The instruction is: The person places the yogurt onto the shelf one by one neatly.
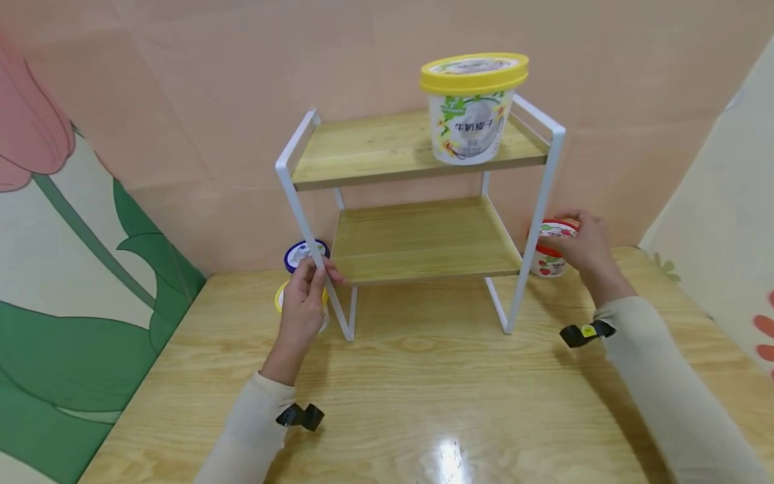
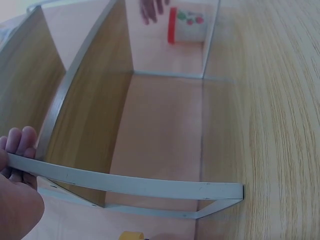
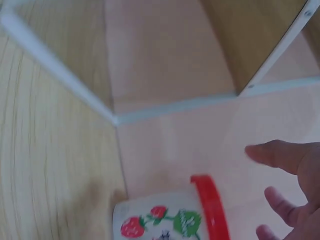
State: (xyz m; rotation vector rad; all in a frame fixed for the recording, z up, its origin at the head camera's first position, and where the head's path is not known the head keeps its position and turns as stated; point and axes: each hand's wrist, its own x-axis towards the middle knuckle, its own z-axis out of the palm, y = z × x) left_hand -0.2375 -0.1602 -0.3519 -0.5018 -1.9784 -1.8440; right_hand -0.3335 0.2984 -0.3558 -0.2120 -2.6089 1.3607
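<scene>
While gripping the white-framed shelf (image 1: 417, 242) with the left hand (image 1: 302, 307), holds the right hand (image 1: 586, 250) near the red-lidded tub (image 1: 548, 266) with fingers (image 3: 277, 153) released and spread.

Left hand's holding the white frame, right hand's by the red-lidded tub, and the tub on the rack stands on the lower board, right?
No: the head view shows that yellow-lidded tub on the upper board. The rest stands: left hand holding the frame, right hand by the red-lidded tub.
</scene>
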